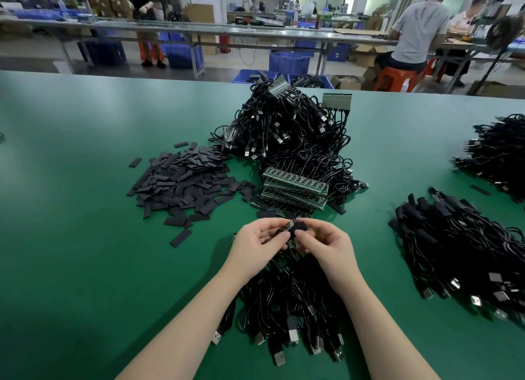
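both forearms reach in from the near edge of the green table [85,266]; the left hand [257,245] and right hand [326,246] meet above a bundle of black cables [287,303] lying at the middle of that edge. left fingers are curled and pinch a small circuit board [287,227], while the right thumb and forefinger, also curled, pinch a black sleeve [300,227] touching the board's end. a stack of boards [295,186] lies just beyond the hands, with loose sleeves [181,181] piled further left.
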Motion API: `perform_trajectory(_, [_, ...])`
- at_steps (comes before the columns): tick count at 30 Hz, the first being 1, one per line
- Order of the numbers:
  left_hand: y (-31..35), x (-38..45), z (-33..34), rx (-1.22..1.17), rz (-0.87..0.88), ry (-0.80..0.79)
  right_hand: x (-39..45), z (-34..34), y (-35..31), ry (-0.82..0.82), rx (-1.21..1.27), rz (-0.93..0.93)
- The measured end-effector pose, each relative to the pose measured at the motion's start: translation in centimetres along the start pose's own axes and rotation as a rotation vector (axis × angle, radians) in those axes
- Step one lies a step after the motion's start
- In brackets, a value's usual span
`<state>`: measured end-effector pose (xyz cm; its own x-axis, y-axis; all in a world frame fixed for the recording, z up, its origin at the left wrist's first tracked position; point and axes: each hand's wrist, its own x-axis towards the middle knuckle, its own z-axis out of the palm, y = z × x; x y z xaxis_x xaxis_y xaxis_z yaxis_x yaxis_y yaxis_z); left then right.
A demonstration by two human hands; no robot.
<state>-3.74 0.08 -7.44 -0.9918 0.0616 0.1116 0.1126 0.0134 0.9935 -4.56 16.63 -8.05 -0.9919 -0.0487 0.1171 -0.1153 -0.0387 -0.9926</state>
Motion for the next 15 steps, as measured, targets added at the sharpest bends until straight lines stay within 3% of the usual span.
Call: perform_trajectory(15, [-0.24, 0.13, 0.04, 0.072, 0.044, 0.012, 0.13, 0.02, 0.36, 0.083, -0.043, -0.021])
